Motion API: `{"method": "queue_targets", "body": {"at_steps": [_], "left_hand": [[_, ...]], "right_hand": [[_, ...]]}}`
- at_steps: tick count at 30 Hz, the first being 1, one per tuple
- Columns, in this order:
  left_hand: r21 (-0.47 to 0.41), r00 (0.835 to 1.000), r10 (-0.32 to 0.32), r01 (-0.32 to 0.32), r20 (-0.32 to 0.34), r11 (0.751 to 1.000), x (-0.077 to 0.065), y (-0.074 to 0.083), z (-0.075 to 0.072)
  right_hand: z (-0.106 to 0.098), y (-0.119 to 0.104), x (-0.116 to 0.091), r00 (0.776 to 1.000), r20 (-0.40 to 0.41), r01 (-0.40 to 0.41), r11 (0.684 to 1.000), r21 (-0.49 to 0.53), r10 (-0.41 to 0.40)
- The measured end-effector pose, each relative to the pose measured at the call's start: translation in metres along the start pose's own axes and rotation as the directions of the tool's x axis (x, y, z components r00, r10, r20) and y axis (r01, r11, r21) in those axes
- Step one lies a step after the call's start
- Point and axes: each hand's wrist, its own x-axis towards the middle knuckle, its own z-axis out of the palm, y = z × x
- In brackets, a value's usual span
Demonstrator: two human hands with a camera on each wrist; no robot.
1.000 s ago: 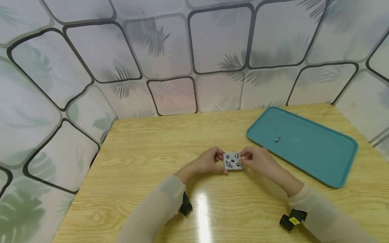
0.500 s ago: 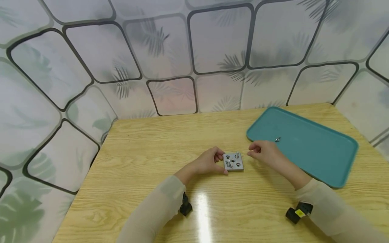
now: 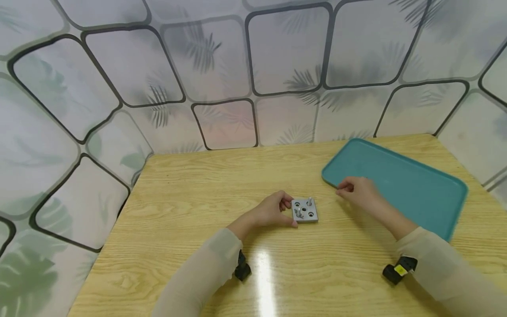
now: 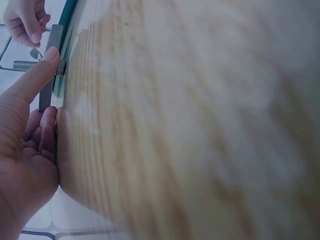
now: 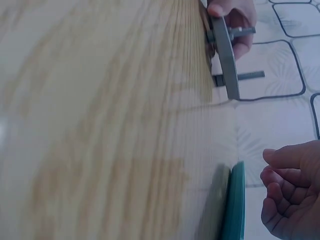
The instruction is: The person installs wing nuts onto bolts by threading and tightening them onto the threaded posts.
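A small square metal plate (image 3: 304, 210) with several holes stands at the middle of the table, two bolts rising from it. On the nearer-left bolt sits what looks like a wing nut (image 4: 35, 53); the far-right bolt (image 5: 251, 75) is bare. My left hand (image 3: 273, 210) holds the plate by its left side, thumb at the near edge, fingers at the far corner. Over the near left rim of the teal tray (image 3: 412, 185) hovers my right hand (image 3: 362, 193). Its fingers (image 5: 282, 156) are loosely bent, with nothing seen between them.
The wooden table (image 3: 214, 185) runs back to a patterned curtain-like backdrop (image 3: 222, 57). The tray lies at the right, angled, with a low raised rim. A black wrist camera (image 3: 400, 270) is strapped on each sleeve.
My right hand has left the plate's far-right bolt and moved right to the tray, now covering the small metal piece seen there earlier. The left hand and plate stay still.
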Motion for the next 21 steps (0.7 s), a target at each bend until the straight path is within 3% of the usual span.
{"method": "queue_targets", "body": {"at_steps": [14,21], "left_hand": [[-0.008,1.000,-0.006,0.006,0.007,1.000,0.001,0.001,0.001],[-0.002,1.000,-0.003,0.003,0.003,1.000,0.001,0.000,0.001]], "right_hand": [[-0.040,0.047,0.008,0.997,-0.065,-0.051,0.994,-0.093,0.045],[-0.054,0.059,0.011,0.999,-0.002,-0.033,0.989,-0.142,0.033]]}}
